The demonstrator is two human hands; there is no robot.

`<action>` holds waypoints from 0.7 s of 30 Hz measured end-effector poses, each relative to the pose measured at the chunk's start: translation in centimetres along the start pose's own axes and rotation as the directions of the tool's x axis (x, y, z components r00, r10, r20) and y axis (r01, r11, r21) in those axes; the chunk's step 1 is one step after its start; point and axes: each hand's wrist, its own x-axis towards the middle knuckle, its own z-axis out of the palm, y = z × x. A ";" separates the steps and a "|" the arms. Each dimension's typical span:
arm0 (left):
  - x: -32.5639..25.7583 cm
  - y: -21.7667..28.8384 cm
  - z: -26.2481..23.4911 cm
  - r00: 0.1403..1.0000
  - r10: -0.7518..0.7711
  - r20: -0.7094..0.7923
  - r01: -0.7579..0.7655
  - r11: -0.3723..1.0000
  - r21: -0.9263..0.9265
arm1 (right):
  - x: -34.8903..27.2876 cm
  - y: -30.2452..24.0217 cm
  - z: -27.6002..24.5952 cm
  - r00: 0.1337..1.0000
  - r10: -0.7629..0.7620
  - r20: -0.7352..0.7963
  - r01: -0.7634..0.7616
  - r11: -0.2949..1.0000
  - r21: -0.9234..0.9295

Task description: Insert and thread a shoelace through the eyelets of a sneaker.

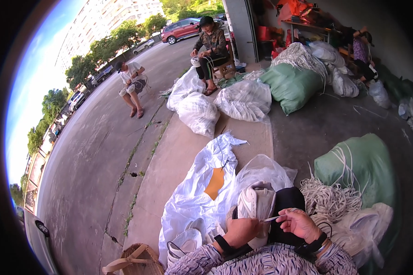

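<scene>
A light grey and white sneaker (257,200) rests on my lap, its toe pointing away from me. My left hand (242,233) is closed round the shoe's near left side, the thumb by its opening. From the shoe a white shoelace (271,218) runs to my right hand (299,223), which pinches it between thumb and fingertips. The lace looks drawn out nearly straight to the right. Just left of my lap lie more light-coloured shoes (188,240), partly hidden by my left sleeve.
A heap of white laces (328,199) lies at my right against a green sack (358,167). White plastic sheeting (190,195) with an orange-brown card (214,183) spreads ahead, left. A woven basket (137,260) stands near left. Two seated people (211,46) work beyond stuffed bags (197,112).
</scene>
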 end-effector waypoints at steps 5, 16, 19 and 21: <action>-3.2 -2.8 -1.5 0.998 -0.013 -0.055 -0.042 0.471 -0.881 | -3.0 -4.2 -4.5 0.962 -0.226 -0.155 0.235 0.971 0.041; -17.9 -25.9 -19.5 0.033 -0.893 -0.450 -0.670 0.314 -0.672 | -17.5 -17.6 -35.5 0.447 -0.384 -0.808 0.853 0.454 0.256; -25.3 -33.0 -23.3 -0.319 -0.844 -0.431 -0.547 0.535 -0.644 | -22.4 -17.6 -43.2 0.312 -0.430 -0.847 0.872 0.484 0.075; -29.6 -37.2 -25.4 -0.424 -0.819 -0.387 -0.504 0.568 -0.651 | -24.5 -17.2 -47.4 0.363 -0.507 -0.782 0.865 0.496 0.080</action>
